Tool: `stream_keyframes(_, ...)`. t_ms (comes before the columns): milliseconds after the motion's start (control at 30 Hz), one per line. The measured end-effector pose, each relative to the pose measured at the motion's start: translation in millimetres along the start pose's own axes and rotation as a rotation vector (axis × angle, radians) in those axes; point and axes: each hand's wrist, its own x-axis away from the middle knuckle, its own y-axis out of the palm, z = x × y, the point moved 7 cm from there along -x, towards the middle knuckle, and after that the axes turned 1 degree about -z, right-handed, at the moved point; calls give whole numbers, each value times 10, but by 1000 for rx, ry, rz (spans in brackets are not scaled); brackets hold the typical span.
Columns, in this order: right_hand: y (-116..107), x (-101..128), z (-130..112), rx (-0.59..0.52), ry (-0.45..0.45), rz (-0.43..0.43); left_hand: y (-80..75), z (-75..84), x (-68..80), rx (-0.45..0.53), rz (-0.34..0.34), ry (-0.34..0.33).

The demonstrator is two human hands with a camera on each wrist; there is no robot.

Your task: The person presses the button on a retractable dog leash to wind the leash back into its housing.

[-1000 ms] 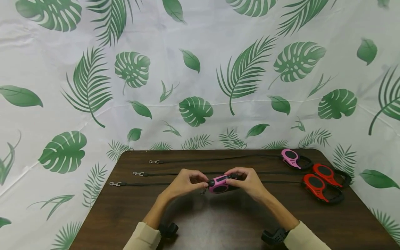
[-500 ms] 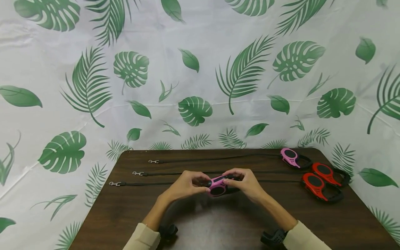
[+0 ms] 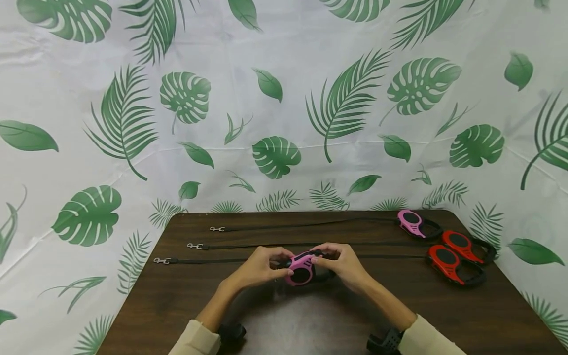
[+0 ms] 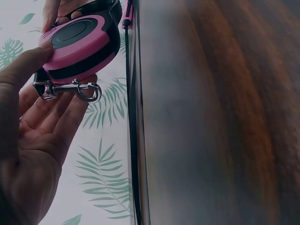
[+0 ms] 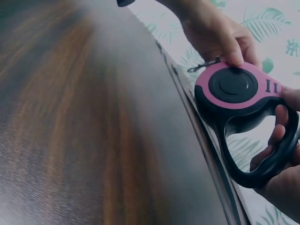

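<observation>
Both hands hold a pink and black retractable dog leash (image 3: 301,276) over the middle of the table. My left hand (image 3: 261,267) pinches its front end, thumb on the pink casing and fingers behind. A silver snap hook (image 4: 75,89) sits at that end, beside the left fingers in the left wrist view. My right hand (image 3: 343,265) grips the black handle (image 5: 276,164); its fingers pass through the handle loop, and the thumb lies by the pink casing in the right wrist view. The round black side disc (image 5: 233,85) faces my body.
Behind the hands, three more leashes lie stretched across the dark wooden table (image 3: 177,305). One pink leash case (image 3: 410,223) and two red leash cases (image 3: 445,261) are at the right, their metal hooks (image 3: 162,261) at the left. A leaf-patterned cloth (image 3: 239,167) hangs behind.
The held leash has shifted slightly left and tipped, so its round side disc shows more. Both hands moved left with it, keeping their hold. The leashes on the table stay put.
</observation>
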Motion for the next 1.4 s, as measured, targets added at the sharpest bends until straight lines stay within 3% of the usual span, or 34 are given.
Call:
stream_keyframes(533,220,36,124,-8,35,-56,62,-150,172,-10,-68,-75)
stream_keyframes(833,274,72,215,81,66,-78,149,-205,220,-1,-140,-82)
stream_keyframes(1100,288,67,203,115,84,-92,144,-222,231,-12,-151,-93)
stream_keyframes(1400,255,79,248,292,85,-67,223,-267,230,4,-189,-82)
